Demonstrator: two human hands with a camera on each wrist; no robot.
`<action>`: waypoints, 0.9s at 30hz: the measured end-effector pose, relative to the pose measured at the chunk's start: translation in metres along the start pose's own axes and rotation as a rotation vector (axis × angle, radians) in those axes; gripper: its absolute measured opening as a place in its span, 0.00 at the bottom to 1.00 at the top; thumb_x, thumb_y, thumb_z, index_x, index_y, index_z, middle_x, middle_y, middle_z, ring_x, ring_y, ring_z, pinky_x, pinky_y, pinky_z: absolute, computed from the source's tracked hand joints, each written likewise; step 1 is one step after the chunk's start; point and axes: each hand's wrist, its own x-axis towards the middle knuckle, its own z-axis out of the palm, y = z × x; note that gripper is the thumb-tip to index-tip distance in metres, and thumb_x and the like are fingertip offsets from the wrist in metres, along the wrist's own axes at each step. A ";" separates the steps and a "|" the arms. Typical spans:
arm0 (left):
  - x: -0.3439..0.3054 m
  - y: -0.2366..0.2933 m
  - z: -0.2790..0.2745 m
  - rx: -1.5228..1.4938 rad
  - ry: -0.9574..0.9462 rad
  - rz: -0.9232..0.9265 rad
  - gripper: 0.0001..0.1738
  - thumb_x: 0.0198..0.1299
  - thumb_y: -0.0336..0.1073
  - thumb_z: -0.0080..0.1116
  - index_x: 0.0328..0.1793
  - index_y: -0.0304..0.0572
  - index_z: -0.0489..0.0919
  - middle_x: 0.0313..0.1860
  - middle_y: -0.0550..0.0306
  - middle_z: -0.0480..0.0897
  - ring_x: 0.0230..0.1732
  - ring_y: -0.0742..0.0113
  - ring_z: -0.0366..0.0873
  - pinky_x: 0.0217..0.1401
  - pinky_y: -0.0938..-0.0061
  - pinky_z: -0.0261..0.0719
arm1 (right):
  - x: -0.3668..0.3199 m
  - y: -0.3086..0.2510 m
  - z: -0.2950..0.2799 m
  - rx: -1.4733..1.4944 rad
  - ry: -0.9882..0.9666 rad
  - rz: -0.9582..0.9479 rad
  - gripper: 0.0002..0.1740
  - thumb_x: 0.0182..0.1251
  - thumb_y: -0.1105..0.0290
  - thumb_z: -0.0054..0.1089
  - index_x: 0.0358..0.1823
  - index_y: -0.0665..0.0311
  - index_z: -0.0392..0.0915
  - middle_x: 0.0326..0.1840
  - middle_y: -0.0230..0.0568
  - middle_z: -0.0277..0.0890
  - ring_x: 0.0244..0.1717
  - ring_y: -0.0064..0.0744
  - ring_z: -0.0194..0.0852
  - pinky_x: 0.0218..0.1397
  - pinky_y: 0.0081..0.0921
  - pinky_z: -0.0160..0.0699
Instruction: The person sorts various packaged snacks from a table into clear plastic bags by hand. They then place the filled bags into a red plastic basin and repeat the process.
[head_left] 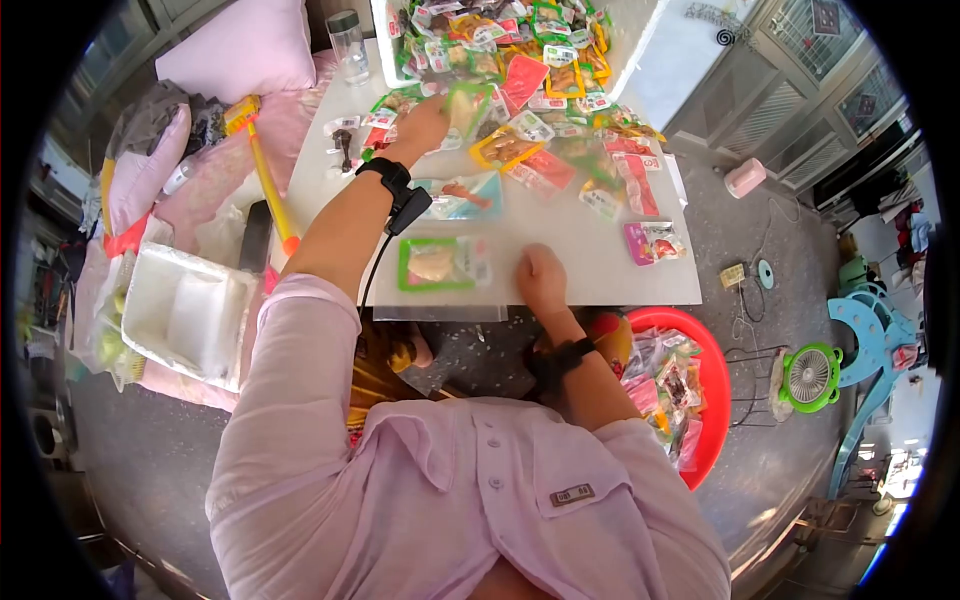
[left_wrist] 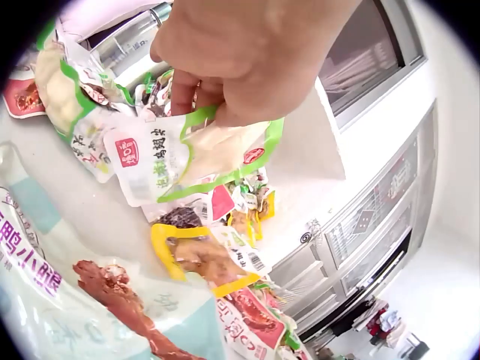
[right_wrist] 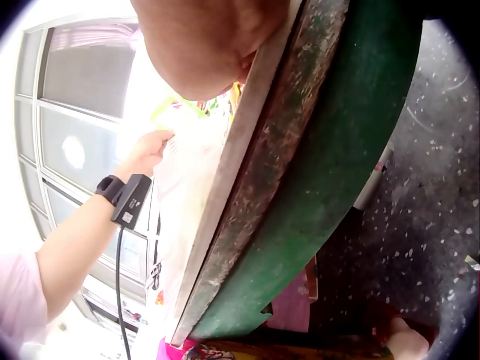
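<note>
In the head view my left hand (head_left: 425, 128) is stretched to the far left of the table and pinches a green-edged snack packet (head_left: 468, 105). The left wrist view shows this hand (left_wrist: 247, 56) with thumb and fingers at the packet's upper edge (left_wrist: 217, 154), pale food showing through the clear part. My right hand (head_left: 542, 280) rests near the table's front edge, fingers loosely curled, with nothing held. Left of it a second green-edged packet (head_left: 432, 263) lies flat. A blue-and-clear packet (head_left: 460, 196) with a brown drumstick lies between the two hands.
A white foam box (head_left: 645, 50) full of packets stands at the back of the table (head_left: 590, 275). Several loose packets, one yellow-edged (head_left: 505, 148), spread before it. A purple packet (head_left: 653, 243) lies at right. Below stands a red basin (head_left: 712, 400) of packets. A glass (head_left: 348, 48) stands back left.
</note>
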 end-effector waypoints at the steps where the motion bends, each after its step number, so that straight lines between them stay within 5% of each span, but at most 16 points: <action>1: 0.001 0.002 -0.008 -0.189 -0.031 -0.050 0.05 0.48 0.33 0.47 0.29 0.41 0.70 0.24 0.54 0.74 0.28 0.65 0.72 0.40 0.66 0.64 | 0.000 0.000 0.000 0.003 0.002 0.004 0.07 0.46 0.78 0.47 0.29 0.64 0.68 0.27 0.48 0.70 0.29 0.50 0.68 0.31 0.38 0.69; 3: -0.003 0.005 -0.022 -0.528 -0.154 -0.210 0.06 0.50 0.34 0.49 0.33 0.43 0.70 0.25 0.60 0.73 0.28 0.73 0.69 0.32 0.76 0.67 | 0.000 0.001 0.000 0.004 0.008 0.000 0.07 0.46 0.78 0.47 0.29 0.64 0.68 0.27 0.48 0.70 0.29 0.50 0.68 0.31 0.39 0.69; 6: -0.021 0.005 -0.032 -1.038 -0.288 -0.313 0.05 0.53 0.33 0.48 0.36 0.45 0.70 0.30 0.65 0.73 0.30 0.75 0.69 0.34 0.77 0.67 | -0.001 0.001 0.000 -0.006 -0.003 -0.002 0.07 0.46 0.78 0.47 0.30 0.64 0.68 0.28 0.48 0.70 0.30 0.50 0.68 0.32 0.39 0.69; 11: -0.084 0.039 -0.052 -1.441 -0.221 -0.578 0.10 0.55 0.27 0.44 0.44 0.45 0.65 0.41 0.59 0.73 0.42 0.67 0.73 0.44 0.69 0.72 | -0.002 0.006 0.004 -0.039 0.044 -0.026 0.07 0.50 0.76 0.48 0.32 0.65 0.70 0.29 0.48 0.70 0.29 0.47 0.69 0.33 0.35 0.70; 14: -0.131 0.059 -0.052 -1.607 -0.236 -0.577 0.11 0.55 0.26 0.44 0.45 0.45 0.65 0.42 0.58 0.73 0.42 0.66 0.73 0.44 0.69 0.72 | 0.000 0.003 -0.006 0.235 0.078 0.145 0.07 0.53 0.73 0.49 0.34 0.66 0.70 0.28 0.44 0.71 0.27 0.37 0.71 0.31 0.28 0.70; 15: -0.145 0.063 -0.050 -1.669 -0.285 -0.565 0.13 0.53 0.25 0.45 0.45 0.44 0.66 0.42 0.57 0.74 0.43 0.65 0.73 0.44 0.68 0.72 | -0.003 0.003 -0.009 0.561 0.033 0.436 0.09 0.56 0.70 0.48 0.36 0.67 0.68 0.28 0.39 0.71 0.26 0.29 0.70 0.29 0.22 0.69; 19: -0.198 0.081 -0.043 -1.751 -0.396 -0.435 0.06 0.49 0.23 0.49 0.33 0.42 0.72 0.35 0.56 0.76 0.42 0.61 0.73 0.44 0.66 0.71 | -0.004 -0.040 -0.059 1.168 -0.259 0.957 0.13 0.59 0.66 0.46 0.40 0.66 0.67 0.30 0.37 0.71 0.27 0.27 0.71 0.29 0.20 0.71; 22: -0.226 0.091 -0.027 -1.861 -0.546 -0.273 0.03 0.48 0.25 0.51 0.29 0.43 0.72 0.32 0.55 0.76 0.39 0.60 0.73 0.41 0.66 0.71 | -0.023 -0.056 -0.081 1.504 -0.676 1.117 0.18 0.59 0.61 0.47 0.46 0.65 0.66 0.35 0.40 0.73 0.30 0.30 0.74 0.29 0.21 0.73; 25: -0.237 0.102 -0.027 -1.480 -0.641 -0.097 0.04 0.46 0.30 0.55 0.29 0.43 0.72 0.32 0.54 0.75 0.39 0.61 0.72 0.40 0.65 0.71 | -0.052 -0.057 -0.080 1.683 -0.792 1.132 0.22 0.58 0.59 0.50 0.49 0.65 0.65 0.38 0.41 0.73 0.34 0.33 0.75 0.30 0.23 0.76; 27: -0.246 0.113 -0.030 -1.438 -0.583 -0.145 0.08 0.46 0.30 0.53 0.34 0.38 0.74 0.31 0.56 0.75 0.33 0.69 0.72 0.36 0.78 0.70 | -0.070 -0.053 -0.085 1.850 -0.749 1.125 0.21 0.60 0.58 0.46 0.50 0.64 0.64 0.40 0.40 0.72 0.36 0.33 0.73 0.29 0.24 0.73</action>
